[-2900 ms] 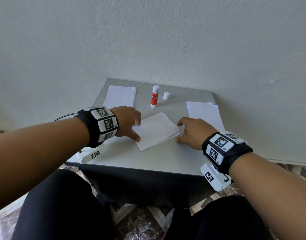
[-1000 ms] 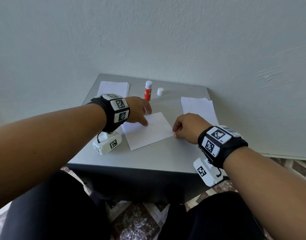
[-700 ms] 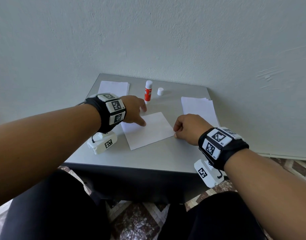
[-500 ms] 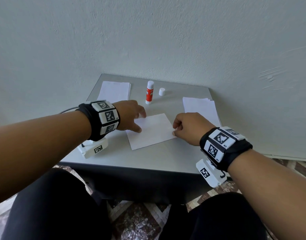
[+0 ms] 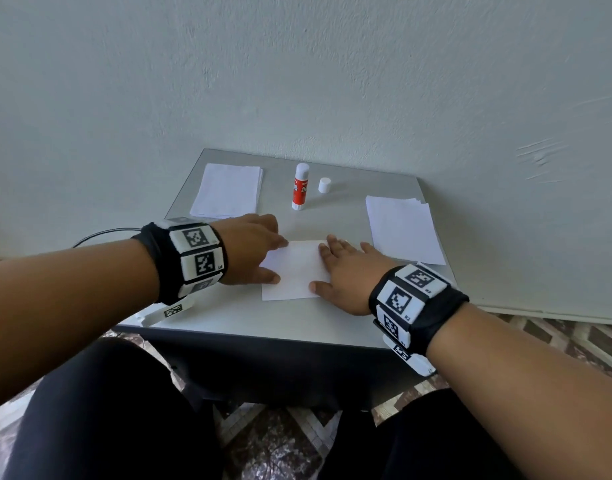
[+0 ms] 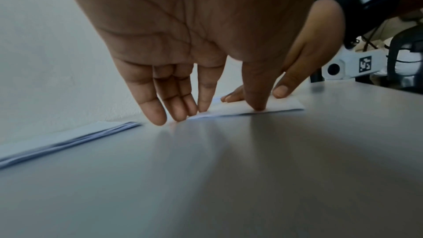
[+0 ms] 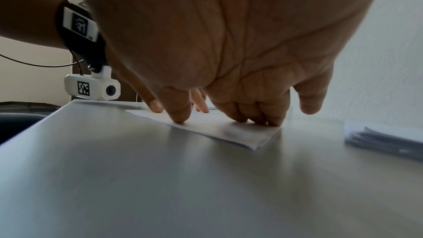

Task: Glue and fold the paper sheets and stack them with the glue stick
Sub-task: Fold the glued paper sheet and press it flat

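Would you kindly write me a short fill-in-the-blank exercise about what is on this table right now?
1. Both the left hand and the right hand press flat on the folded ____ in the middle of the table.
2. The glue stick stands upright with its ____ off.
3. The white cap sits just to the ____ of the glue stick.
4. Stacks of paper lie at the table's far left and on its ____ side.

Missing words: paper; cap; right; right

Bare grey tabletop (image 5: 297, 327) along the near edge; upright red-and-white glue stick (image 5: 300, 191) and small white cap (image 5: 324, 185) block the far middle, white paper stacks left (image 5: 226, 190) and right (image 5: 403, 233).
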